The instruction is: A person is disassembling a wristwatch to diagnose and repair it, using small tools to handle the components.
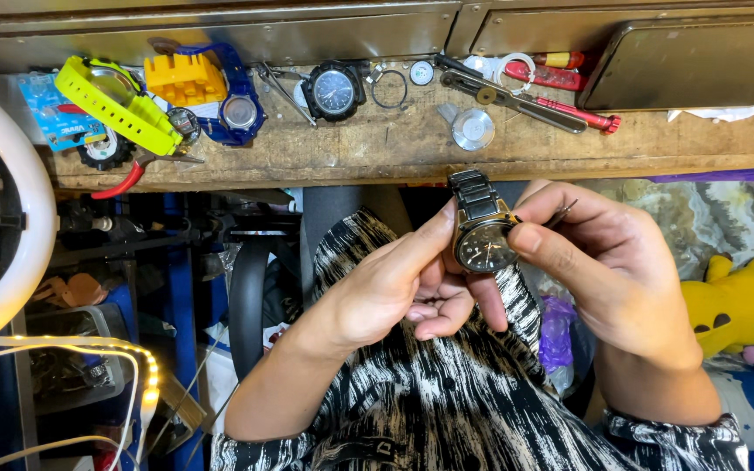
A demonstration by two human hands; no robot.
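A wristwatch point(485, 237) with a dark dial and a dark metal link band is held up in front of my lap, below the workbench edge. My left hand point(394, 288) grips it from the left, thumb along the case side and fingers curled underneath. My right hand point(608, 262) pinches the right side of the case with the thumb, and a thin metal tool point(563, 214) sticks out between its fingers. Both hands touch the watch.
The wooden workbench point(377, 153) above holds a black round watch point(333, 92), a yellow watch strap point(115, 105), a blue strap point(237, 96), a yellow block point(185, 80), red-handled pliers point(128, 179), screwdrivers point(560, 105) and small round parts. A yellow plush toy point(735, 301) lies right; a ring light point(10, 201) curves left.
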